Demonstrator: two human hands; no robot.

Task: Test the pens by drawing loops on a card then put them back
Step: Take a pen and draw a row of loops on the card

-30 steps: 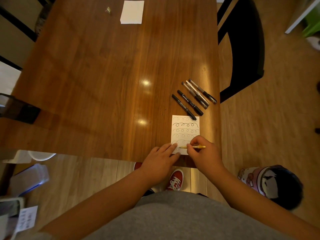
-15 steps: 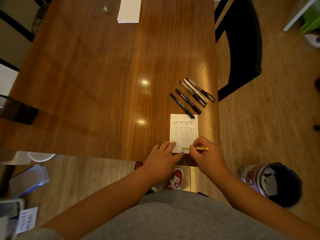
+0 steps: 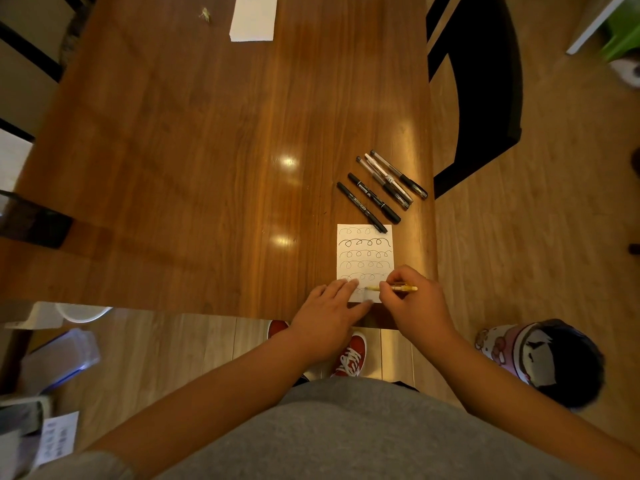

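At table (image 3: 207, 133) edge | right hand (image 3: 412, 303) fingers pinch yellow pen (image 3: 403, 288) | left hand (image 3: 329, 313) flat, hiding card (image 3: 363, 251) corner

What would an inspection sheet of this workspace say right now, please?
Surface: glossy wooden table, with lamp glare.
Job's things: card near the front edge, with rows of loops drawn on it; yellow pen with its tip on the card; five other pens lying beyond it, the nearest overlapping the card's far corner.
Clutter: white paper and a small scrap at the far end.
Hands: left hand lies flat on the card; right hand pinches the yellow pen.
Cables: nothing seen.
Surroundings: black chair on the right; printed bin on the floor.
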